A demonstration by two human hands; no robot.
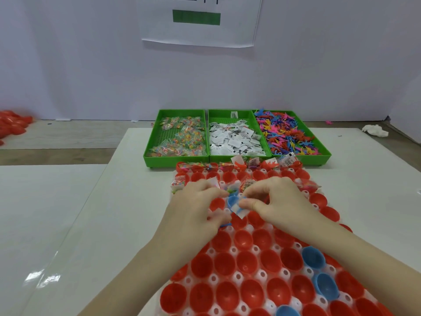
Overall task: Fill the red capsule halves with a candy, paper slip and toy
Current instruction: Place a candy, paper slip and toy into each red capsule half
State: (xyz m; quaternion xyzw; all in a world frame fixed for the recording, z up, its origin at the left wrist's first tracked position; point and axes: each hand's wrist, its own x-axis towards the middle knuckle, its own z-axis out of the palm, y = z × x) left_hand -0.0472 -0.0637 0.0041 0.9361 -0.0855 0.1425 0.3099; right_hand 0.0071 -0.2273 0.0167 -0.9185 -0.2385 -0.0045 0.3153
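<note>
Several red capsule halves (pixel 224 263) sit open-side up in a white holder tray (pixel 237 275); the far rows hold candy, slips and toys. My left hand (pixel 196 206) and my right hand (pixel 280 199) meet over a blue capsule half (pixel 232 201) in the tray's upper middle. My right hand pinches a white paper slip (pixel 242 213) and a blue toy at that half. My left hand's fingers curl around small items beside it; what they hold is partly hidden. Three green bins behind hold candy packets (pixel 180 139), paper slips (pixel 234 140) and coloured toys (pixel 289 135).
Three more blue halves (pixel 313 257) stand among the red ones at the near right. A pile of red capsule halves (pixel 12 126) lies at the far left. Crumpled white tissue (pixel 376 130) sits far right. A paper sheet (pixel 200 19) hangs on the back wall.
</note>
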